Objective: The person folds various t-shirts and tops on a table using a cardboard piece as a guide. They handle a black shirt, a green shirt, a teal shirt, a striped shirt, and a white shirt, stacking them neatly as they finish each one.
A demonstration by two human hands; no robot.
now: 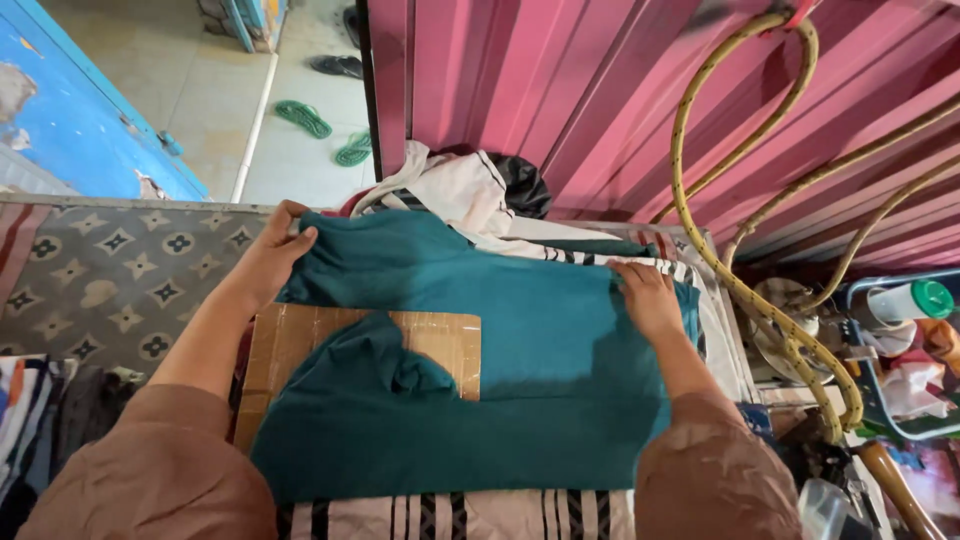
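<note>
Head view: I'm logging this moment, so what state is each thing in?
Teal garment: partly folded over the board, far edge gripped.
Cardboard board: lying flat, mostly covered.
Left hand: gripping the garment's far left corner.
Right hand: pinching the garment's right edge.
Clothes pile: crumpled against the wall.
Yellow hose: looped, hanging.

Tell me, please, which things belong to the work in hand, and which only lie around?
In use: left hand, right hand, teal garment, cardboard sheet.
Lying about: pile of clothes, yellow hose, green sandals, white bottle.
</note>
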